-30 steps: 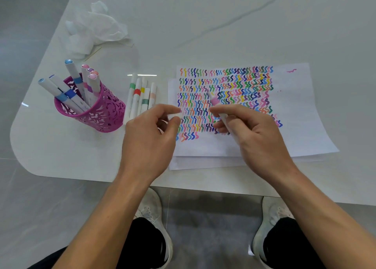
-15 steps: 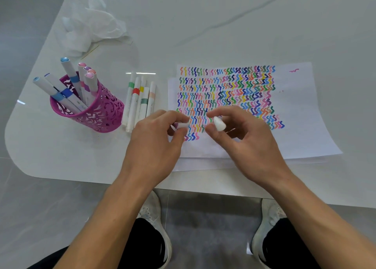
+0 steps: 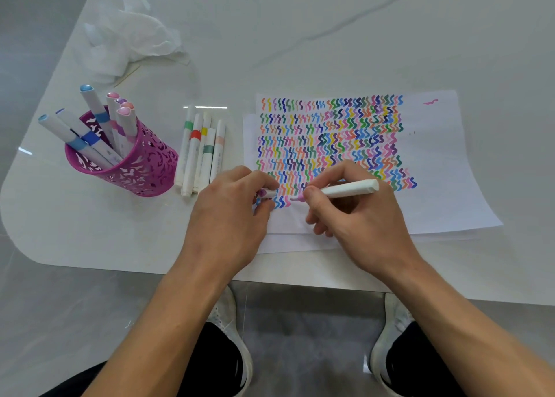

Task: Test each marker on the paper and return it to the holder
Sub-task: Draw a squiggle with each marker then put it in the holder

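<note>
My right hand (image 3: 357,219) grips a white marker (image 3: 345,190) with a pink tip, the tip down on the paper (image 3: 435,168) at the end of the lowest row of coloured squiggles. My left hand (image 3: 228,219) pinches the marker's cap (image 3: 266,193) just left of the tip, resting on the paper's left edge. The magenta cut-out holder (image 3: 141,168) stands at the left with several capped markers in it. Several more capped markers (image 3: 199,153) lie side by side on the table between holder and paper.
A crumpled white tissue (image 3: 132,33) lies at the back left of the white marble table (image 3: 330,30). The table's rounded front edge runs just below my wrists, with my shoes and the grey floor beneath.
The marker has come uncapped: my left hand pulled the cap away to the left, and my right hand turned the marker and brought its pink tip down onto the paper.
</note>
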